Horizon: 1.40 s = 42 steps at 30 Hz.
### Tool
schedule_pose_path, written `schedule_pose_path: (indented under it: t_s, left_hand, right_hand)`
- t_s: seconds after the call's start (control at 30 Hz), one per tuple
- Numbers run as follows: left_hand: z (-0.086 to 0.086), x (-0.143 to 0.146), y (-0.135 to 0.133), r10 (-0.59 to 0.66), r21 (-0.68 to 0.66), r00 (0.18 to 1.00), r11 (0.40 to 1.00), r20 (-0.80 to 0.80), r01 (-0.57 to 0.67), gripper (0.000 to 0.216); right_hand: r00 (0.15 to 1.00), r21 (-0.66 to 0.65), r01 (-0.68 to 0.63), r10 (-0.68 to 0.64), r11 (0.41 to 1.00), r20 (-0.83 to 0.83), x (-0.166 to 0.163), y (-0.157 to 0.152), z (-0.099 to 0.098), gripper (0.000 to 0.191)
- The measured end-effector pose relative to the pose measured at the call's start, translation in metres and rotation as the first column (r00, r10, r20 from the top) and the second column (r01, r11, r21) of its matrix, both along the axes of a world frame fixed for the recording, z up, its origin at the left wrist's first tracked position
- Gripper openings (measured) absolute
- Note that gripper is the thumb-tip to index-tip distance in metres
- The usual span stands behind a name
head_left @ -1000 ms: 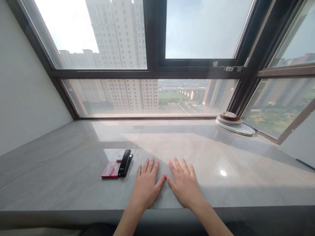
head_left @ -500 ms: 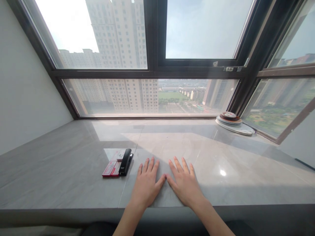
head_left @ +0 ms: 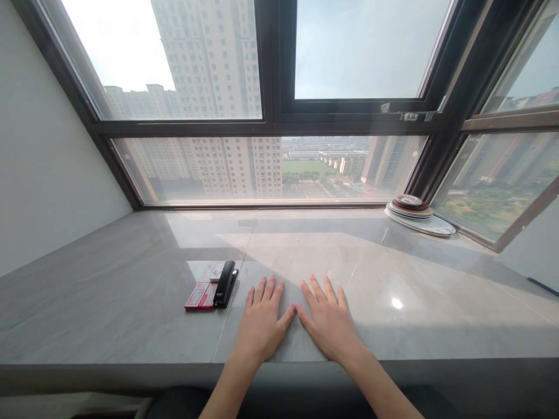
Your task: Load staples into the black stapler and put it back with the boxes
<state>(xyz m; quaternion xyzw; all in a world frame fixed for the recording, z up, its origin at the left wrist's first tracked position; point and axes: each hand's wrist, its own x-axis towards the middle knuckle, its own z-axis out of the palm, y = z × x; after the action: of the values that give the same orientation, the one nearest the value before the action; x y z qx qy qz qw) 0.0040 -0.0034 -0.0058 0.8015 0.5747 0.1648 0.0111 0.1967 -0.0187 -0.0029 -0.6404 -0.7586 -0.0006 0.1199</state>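
Observation:
My left hand [head_left: 261, 323] lies palm down on the grey stone sill [head_left: 131, 314], fingers spread and holding nothing. Beside it, palm down as well, rests my right hand [head_left: 328, 323], its fingers also apart. The two thumb tips meet or nearly meet between them. To the left of my left hand is a black stapler [head_left: 225, 285]. Several small red and white boxes [head_left: 201, 294] lie against the stapler's left side; their printing is too small to read.
A stack of round plates or discs [head_left: 413, 210] of different sizes sits in the back right corner by the window frame [head_left: 271, 128]. A thin dark strip [head_left: 544, 286] lies at the far right. The sill's front edge [head_left: 131, 365] runs just below my wrists.
The whole view has shifted very slightly, so things appear a little higher. Both hands stay flat in the same place, and the stapler and boxes have not moved on the sill.

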Motion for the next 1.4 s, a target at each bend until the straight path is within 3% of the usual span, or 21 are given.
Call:
schedule_pose_path:
  t_s: [0.77,0.97,1.07,1.2,1.33,1.4]
  left_hand:
    - [-0.004,0.0,0.0,-0.022,0.029,0.999,0.999,-0.041,0.023,0.064]
    - [-0.003,0.0,-0.013,-0.027,0.027,0.997,0.999,-0.079,0.03,0.063]
    - [-0.001,-0.002,-0.022,-0.033,0.039,0.997,0.999,-0.063,0.035,0.06]
    - [0.005,-0.003,-0.027,-0.048,0.03,0.998,0.998,-0.036,0.049,0.06]
    - [0.001,-0.006,-0.023,-0.088,0.049,0.996,0.995,0.007,0.087,0.062]
    - [-0.005,-0.009,-0.021,-0.116,0.047,0.993,0.992,0.021,0.115,0.064]
  right_hand:
    - [1.0,-0.024,0.008,-0.009,1.0,-0.023,0.002,0.004,-0.002,0.067]
    - [0.999,-0.061,0.012,-0.014,0.998,-0.033,0.003,0.005,-0.003,0.066]
    - [0.998,-0.117,0.037,-0.043,0.992,-0.055,0.001,0.011,0.007,0.065]
    - [0.983,-0.261,0.015,-0.062,0.965,-0.173,-0.029,0.028,0.046,0.061]
    - [0.854,-0.134,-0.27,0.173,0.954,-0.491,-0.102,0.05,0.074,0.081]
    - [0.825,-0.154,-0.304,0.178,0.94,-0.537,-0.142,0.062,0.075,0.091]
